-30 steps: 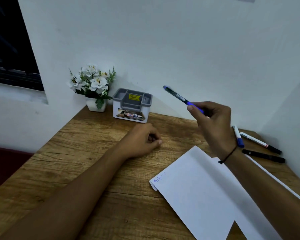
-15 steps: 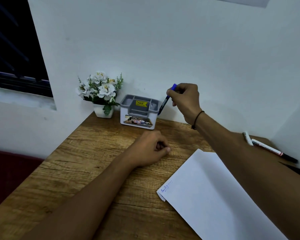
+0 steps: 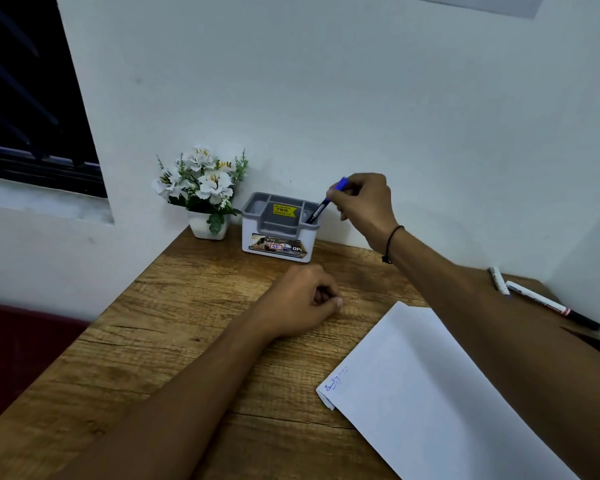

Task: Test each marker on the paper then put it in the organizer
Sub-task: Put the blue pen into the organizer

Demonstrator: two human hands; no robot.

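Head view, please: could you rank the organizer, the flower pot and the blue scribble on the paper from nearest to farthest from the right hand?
1. Organizer, just left of the right hand.
2. Flower pot, further left, by the wall.
3. Blue scribble, at the paper's near corner.

Wooden desk (image 3: 187,341), white walls (image 3: 361,98), dark window (image 3: 25,98).

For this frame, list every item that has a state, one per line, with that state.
Blue-capped marker: capped, tilted, lower end inside the organizer's right compartment.
Grey-and-white plastic organizer: upright, other compartments look empty.
White paper sheet: flat, blue scribble near its left corner.
Right hand: grip closed on the marker.
Left hand: loose fist, resting on the wooden desk.
Three markers at the right: lying capped.
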